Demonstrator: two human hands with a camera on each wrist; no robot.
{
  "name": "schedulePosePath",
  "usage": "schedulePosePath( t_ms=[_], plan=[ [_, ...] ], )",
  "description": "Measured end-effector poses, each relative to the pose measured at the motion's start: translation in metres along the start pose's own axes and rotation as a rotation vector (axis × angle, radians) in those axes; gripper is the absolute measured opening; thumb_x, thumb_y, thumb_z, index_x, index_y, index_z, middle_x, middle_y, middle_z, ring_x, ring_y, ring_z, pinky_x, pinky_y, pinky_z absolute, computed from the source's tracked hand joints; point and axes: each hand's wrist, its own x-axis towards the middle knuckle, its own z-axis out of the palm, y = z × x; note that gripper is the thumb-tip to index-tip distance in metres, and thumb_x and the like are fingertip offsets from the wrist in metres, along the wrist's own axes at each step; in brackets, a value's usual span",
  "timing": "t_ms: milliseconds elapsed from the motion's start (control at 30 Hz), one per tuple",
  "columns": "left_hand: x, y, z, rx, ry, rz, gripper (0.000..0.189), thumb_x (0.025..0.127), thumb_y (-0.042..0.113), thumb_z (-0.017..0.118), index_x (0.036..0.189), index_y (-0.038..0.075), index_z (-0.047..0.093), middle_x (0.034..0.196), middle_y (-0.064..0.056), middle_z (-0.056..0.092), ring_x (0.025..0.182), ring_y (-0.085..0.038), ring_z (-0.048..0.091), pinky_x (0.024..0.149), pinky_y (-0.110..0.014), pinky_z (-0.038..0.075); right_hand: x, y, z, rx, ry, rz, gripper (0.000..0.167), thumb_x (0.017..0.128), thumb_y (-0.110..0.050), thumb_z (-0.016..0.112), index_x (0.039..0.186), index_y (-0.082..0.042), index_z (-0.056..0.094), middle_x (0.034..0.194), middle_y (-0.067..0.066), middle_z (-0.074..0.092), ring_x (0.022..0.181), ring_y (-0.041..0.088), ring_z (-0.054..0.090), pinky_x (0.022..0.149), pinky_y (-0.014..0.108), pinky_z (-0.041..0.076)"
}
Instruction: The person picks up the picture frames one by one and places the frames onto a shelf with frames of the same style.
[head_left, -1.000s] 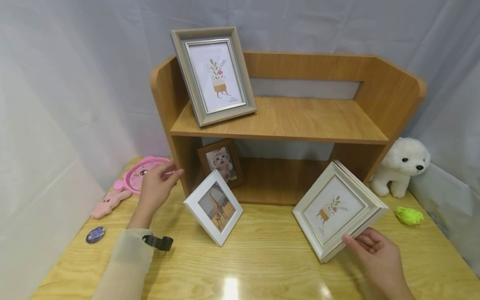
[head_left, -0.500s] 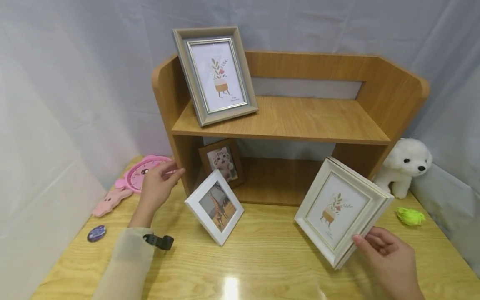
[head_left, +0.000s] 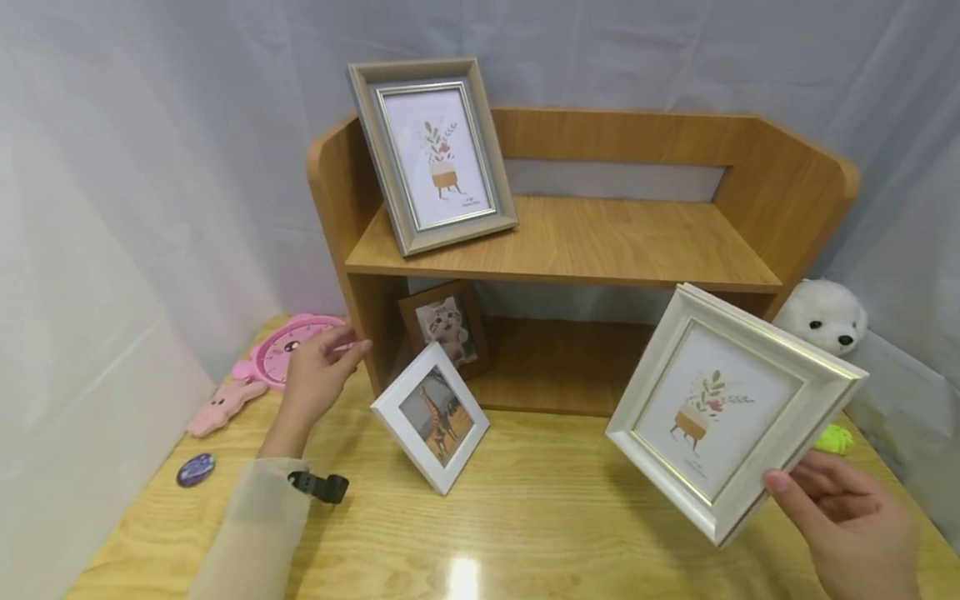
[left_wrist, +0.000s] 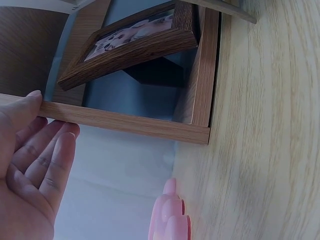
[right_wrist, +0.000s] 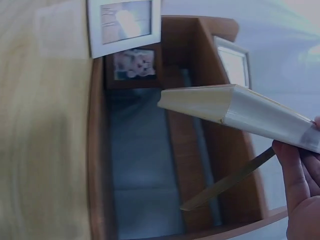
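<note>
My right hand (head_left: 855, 517) grips a cream picture frame (head_left: 622, 425) by its lower right edge, with the thumb on the front. The frame is tilted in the air before the shelf's right side and shows a potted-plant print. In the right wrist view its stand leg (right_wrist: 225, 182) sticks out behind. My left hand (head_left: 318, 371) pinches the front edge of the wooden shelf's left side panel (left_wrist: 125, 121), thumb on one side and fingers on the other. Near it, a white giraffe frame (head_left: 386, 406) stands on the table, partly covering a brown kitten frame (head_left: 480, 333) on the lower shelf.
A grey-beige frame (head_left: 375, 150) leans on the upper shelf (head_left: 622, 237) at left. Left of the shelf lie a pink clock (head_left: 273, 358), a pink bunny-shaped item (head_left: 225, 406) and a purple oval (head_left: 196, 470). At right are a white plush dog (head_left: 821, 317) and a green fuzzy item (head_left: 834, 439).
My right hand has lifted the cream frame up and to the right, nearer the camera, so it now covers part of the dog and green item. The left hand has stayed in place.
</note>
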Motion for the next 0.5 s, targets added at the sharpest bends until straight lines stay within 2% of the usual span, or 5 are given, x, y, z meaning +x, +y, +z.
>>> schedulePosePath(
  t_ms=[100, 167, 267, 333, 500],
  plan=[
    [0.000, 0.000, 0.000, 0.001, 0.006, 0.004, 0.050, 0.095, 0.031, 0.068, 0.130, -0.003, 0.060, 0.123, -0.024, 0.064, 0.100, -0.038, 0.068, 0.071, -0.028, 0.060, 0.000, -0.006, -0.004, 0.176, 0.003, -0.055, 0.023, 0.081, 0.016, 0.072, 0.100, 0.003, 0.073, 0.080, 0.000, 0.075, 0.070, 0.008, 0.071, 0.065, 0.013, 0.056],
    [0.000, 0.000, 0.000, -0.006, 0.007, 0.004, 0.050, 0.095, 0.030, 0.069, 0.130, -0.003, 0.060, 0.123, -0.024, 0.064, 0.100, -0.037, 0.068, 0.070, -0.026, 0.060, 0.000, -0.009, -0.005, 0.269, -0.015, -0.131, 0.025, 0.080, 0.024, 0.066, 0.100, 0.010, 0.070, 0.082, 0.006, 0.075, 0.072, 0.011, 0.072, 0.067, 0.015, 0.057],
    [0.000, -0.001, 0.000, -0.016, 0.007, -0.002, 0.050, 0.095, 0.030, 0.069, 0.131, -0.003, 0.059, 0.123, -0.024, 0.063, 0.100, -0.037, 0.068, 0.069, -0.024, 0.060, 0.002, -0.014, -0.006, 0.394, -0.064, -0.242, 0.028, 0.080, 0.030, 0.059, 0.100, 0.013, 0.069, 0.085, 0.009, 0.075, 0.072, 0.012, 0.072, 0.069, 0.014, 0.057],
    [0.000, -0.002, 0.001, -0.022, 0.006, -0.006, 0.050, 0.095, 0.030, 0.069, 0.131, -0.003, 0.059, 0.124, -0.024, 0.063, 0.100, -0.037, 0.068, 0.069, -0.022, 0.059, 0.005, -0.016, -0.006, 0.557, -0.147, -0.332, 0.028, 0.080, 0.032, 0.055, 0.102, 0.018, 0.066, 0.089, 0.014, 0.075, 0.074, 0.015, 0.073, 0.072, 0.017, 0.057],
    [-0.001, -0.003, 0.000, -0.024, 0.007, -0.001, 0.050, 0.095, 0.030, 0.069, 0.131, -0.003, 0.059, 0.123, -0.024, 0.064, 0.100, -0.037, 0.068, 0.069, -0.022, 0.059, 0.014, -0.026, -0.007, 0.808, -0.344, -0.479, 0.023, 0.081, 0.033, 0.054, 0.102, 0.026, 0.059, 0.089, 0.023, 0.072, 0.079, 0.023, 0.072, 0.080, 0.022, 0.057]
  ],
)
